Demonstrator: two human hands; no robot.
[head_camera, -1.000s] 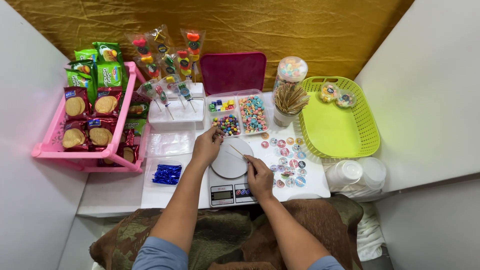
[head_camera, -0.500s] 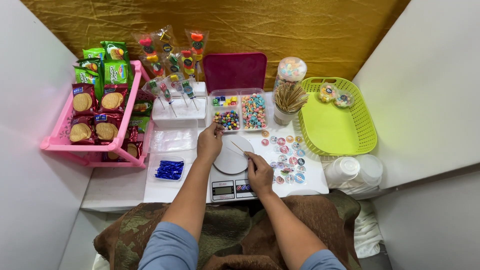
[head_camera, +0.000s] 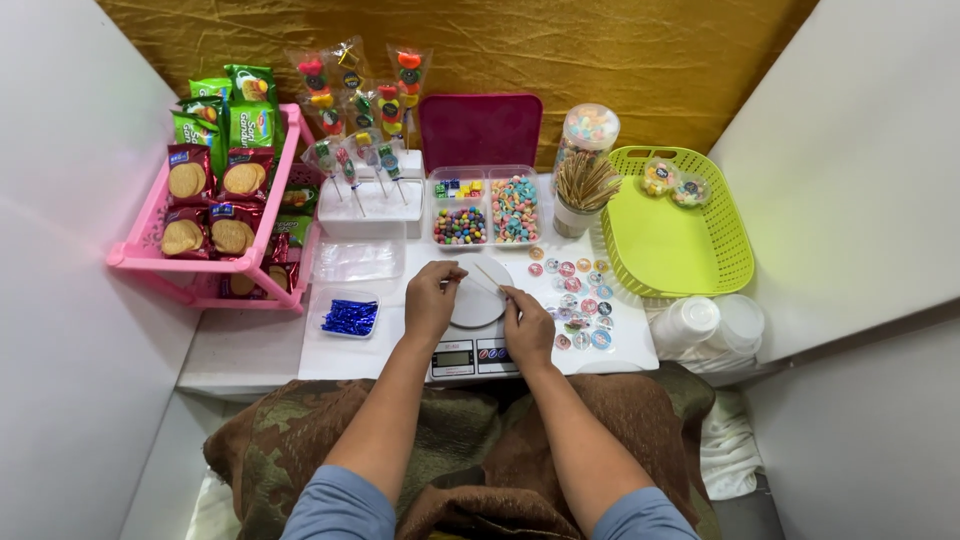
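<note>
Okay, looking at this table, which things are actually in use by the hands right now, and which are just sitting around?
In use:
left hand and right hand, holding a thin wooden skewer between them
round white scale plate beneath the hands

Lying about:
pink rack of biscuit packets
green basket
round stickers
blue foil pieces
candy tray
cup of skewers

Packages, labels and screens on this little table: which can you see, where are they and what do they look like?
Biscuit packets: pink rack, far left; red and green pouches.
Candy skewers: back centre; clear wrappers, bright sweets.
Round stickers: right of the right hand; small coloured discs.
Scale display: near edge; small grey rectangle.
</note>
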